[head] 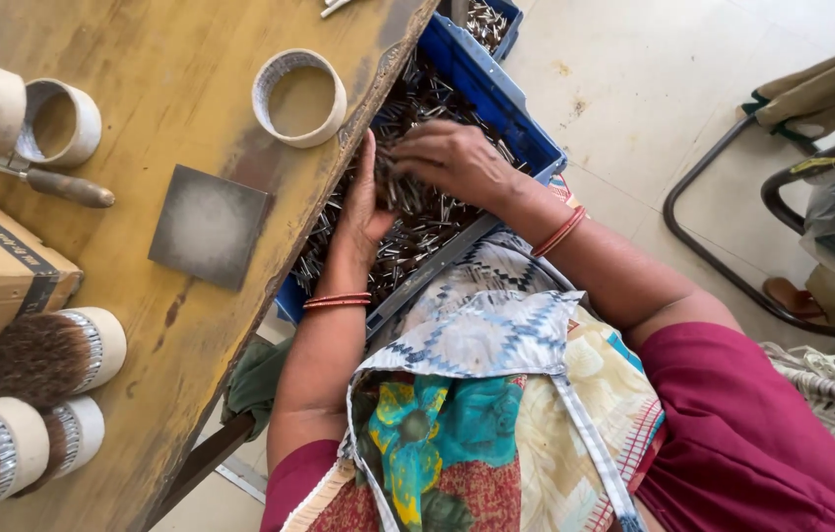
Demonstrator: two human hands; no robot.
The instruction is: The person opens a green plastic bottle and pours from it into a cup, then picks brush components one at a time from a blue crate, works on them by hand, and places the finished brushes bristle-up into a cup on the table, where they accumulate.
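Two hands, left hand [363, 212] and right hand [447, 158], clutch metal pins [408, 236] in one blue crate [506, 108].

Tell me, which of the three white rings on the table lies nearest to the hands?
The ring lying alone at the table's edge, beside the blue crate. The other two rings sit together at the far left, above the wooden-handled tool.
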